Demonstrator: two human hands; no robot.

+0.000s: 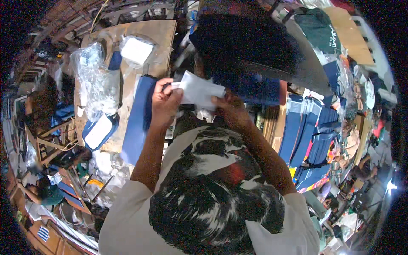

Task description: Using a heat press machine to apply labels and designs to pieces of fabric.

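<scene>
- The white packet [199, 90], a flat pale pouch or folded piece, is held up in the air between both hands, above the person's lap and just in front of a dark navy garment [248, 46] that fills the far middle of the view.
- The left hand [165, 103] grips the packet's left end; its fingers are curled shut over the edge, thumb on the near side.
- The right hand [228, 107] pinches the packet's lower right corner; the fingers are closed on it, though how tightly cannot be told because the hand is partly turned away.
- Judging by the grip at both ends, the step in hand looks like opening, folding or straightening the packet; it is neither set down nor let go.
- The next move would call for both hands to keep their hold while one works the edge; a slack pinch on the right corner could let the packet slip.
- Just left of the left hand, a long blue fabric piece [138, 119] lies over the edge of a wooden worktable [163, 32].
- Further left on that table are crumpled clear plastic bags [95, 80], a bagged white item [136, 50] at the far side, and a blue-edged white pouch [100, 131] nearer.
- To the right, stacked blue folded fabrics [310, 136] stand well apart from the hands.
- Nearest of all is the person's patterned black-and-white shirt [212, 199].
</scene>
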